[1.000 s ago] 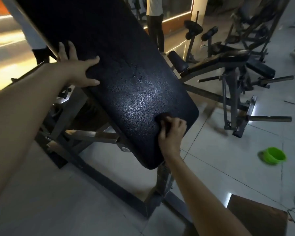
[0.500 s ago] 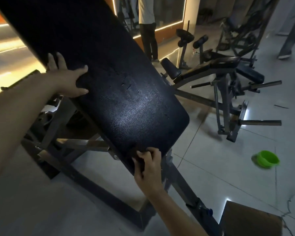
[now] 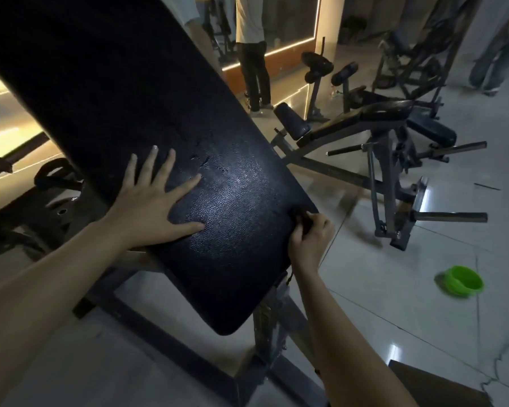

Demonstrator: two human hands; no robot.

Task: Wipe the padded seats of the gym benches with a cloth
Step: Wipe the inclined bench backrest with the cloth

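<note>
A long black padded bench pad (image 3: pixel 147 92) slopes down from the upper left to a rounded end near the middle. My left hand (image 3: pixel 156 207) lies flat on the pad, fingers spread and straight. My right hand (image 3: pixel 309 239) is at the pad's right edge, its fingers curled round a small dark cloth (image 3: pixel 301 215) pressed against the edge. Most of the cloth is hidden in the hand and hard to tell from the dark pad.
The bench's steel frame (image 3: pixel 271 327) stands on a pale tiled floor. A second bench with roller pads (image 3: pixel 373 113) is to the right. A green bowl (image 3: pixel 463 281) lies on the floor. People stand at the back (image 3: pixel 253 54). A brown board (image 3: pixel 435 386) sits bottom right.
My left hand slid from the pad's left edge down onto its face and flattened out. My right hand moved with the cloth from the pad's lower end up along the right edge.
</note>
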